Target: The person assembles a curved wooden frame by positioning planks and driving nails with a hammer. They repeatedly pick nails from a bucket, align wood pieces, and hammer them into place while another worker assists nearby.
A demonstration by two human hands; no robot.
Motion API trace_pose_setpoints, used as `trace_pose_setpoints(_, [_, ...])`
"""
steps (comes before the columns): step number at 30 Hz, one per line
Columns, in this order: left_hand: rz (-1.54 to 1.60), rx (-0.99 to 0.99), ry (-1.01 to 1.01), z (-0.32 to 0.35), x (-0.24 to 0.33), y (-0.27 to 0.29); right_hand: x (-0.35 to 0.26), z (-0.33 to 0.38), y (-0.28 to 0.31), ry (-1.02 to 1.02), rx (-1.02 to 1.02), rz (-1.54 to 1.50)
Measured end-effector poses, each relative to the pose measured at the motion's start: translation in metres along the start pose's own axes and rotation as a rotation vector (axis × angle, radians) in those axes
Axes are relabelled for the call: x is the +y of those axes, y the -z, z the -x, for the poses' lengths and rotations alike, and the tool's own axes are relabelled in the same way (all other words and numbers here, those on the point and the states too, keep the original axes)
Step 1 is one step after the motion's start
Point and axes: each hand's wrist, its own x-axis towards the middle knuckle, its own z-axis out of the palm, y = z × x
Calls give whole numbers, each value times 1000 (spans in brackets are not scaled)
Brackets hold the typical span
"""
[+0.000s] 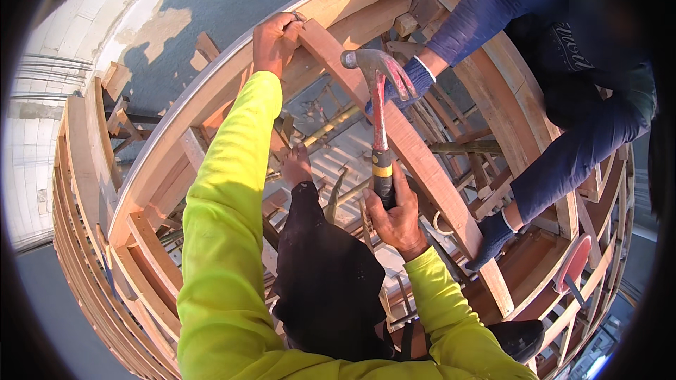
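A claw hammer (380,116) with a red shaft and a black-and-yellow grip stands upright in my right hand (398,218), its head in front of a long wooden beam (419,158). That beam slants from the curved wooden rim (218,88) at upper left down to the lower right. At the beam's upper end, my left hand (277,42) is closed on it, against the rim; its fingertips are partly hidden. A co-worker's dark-gloved hand (493,239) grips the beam near its lower end. The co-worker's other gloved hand (415,84) is at the beam behind the hammer head.
Curved wooden ribs and planks (88,169) surround me. Below lies an open lattice of sticks and poles (327,126), with my bare foot (296,165) on it. A reddish disc (572,264) is at the lower right. A pale block wall (42,133) stands at left.
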Motion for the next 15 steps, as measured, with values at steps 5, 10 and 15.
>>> trace_pose_setpoints(5, [-40, -60, -197, -20, -44, -16, 31, -16, -23, 20, 16, -117])
trace_pose_setpoints(10, [-69, -108, -312, -23, -39, -18, 45, -46, -49, 94, 112, -109])
trace_pose_setpoints(15, [-173, -97, -405, -24, -37, -14, 40, -85, -71, 237, 199, -114])
